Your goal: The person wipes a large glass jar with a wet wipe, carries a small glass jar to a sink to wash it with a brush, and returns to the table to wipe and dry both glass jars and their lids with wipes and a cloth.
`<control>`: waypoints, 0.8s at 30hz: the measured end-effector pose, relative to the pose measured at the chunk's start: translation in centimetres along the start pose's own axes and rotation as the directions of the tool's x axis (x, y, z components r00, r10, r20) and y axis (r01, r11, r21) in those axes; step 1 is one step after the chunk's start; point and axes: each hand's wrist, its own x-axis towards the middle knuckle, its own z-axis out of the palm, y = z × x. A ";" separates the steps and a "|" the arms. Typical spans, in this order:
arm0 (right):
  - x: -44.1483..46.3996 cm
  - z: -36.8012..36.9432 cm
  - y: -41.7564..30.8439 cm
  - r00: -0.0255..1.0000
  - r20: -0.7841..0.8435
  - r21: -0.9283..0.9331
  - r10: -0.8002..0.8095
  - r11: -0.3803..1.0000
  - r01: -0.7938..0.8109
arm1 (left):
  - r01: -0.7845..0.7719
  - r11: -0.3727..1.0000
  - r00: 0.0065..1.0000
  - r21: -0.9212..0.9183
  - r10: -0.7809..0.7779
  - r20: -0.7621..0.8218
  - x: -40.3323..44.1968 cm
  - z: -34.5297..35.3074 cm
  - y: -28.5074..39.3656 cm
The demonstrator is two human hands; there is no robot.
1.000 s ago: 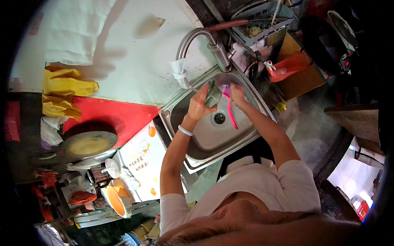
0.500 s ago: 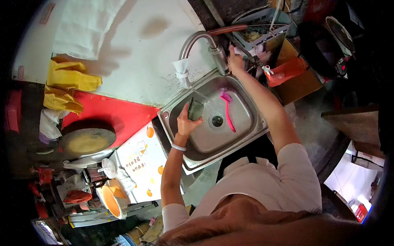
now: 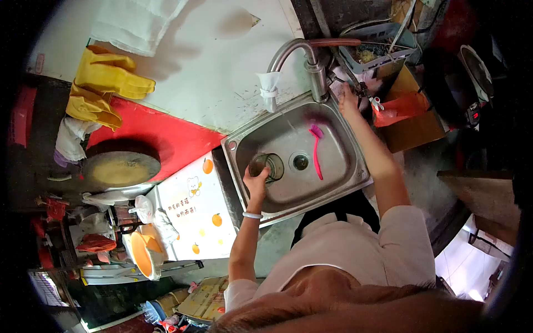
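Greenish, the glass cup in the sink could slip if the left hand, fingers curled round it, loosens; whether the right hand by the tap grips anything, I can't tell.

A white top with a rounded neckline and short, loose sleeves covers the torso. One smooth white bangle circles the left wrist. Black clothing shows below the top.
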 end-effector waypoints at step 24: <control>-12.1 -1.5 14.0 0.963 0.179 0.084 0.203 0.972 -0.220 | -0.487 0.810 0.872 0.326 0.430 0.234 -3.7 6.6 3.2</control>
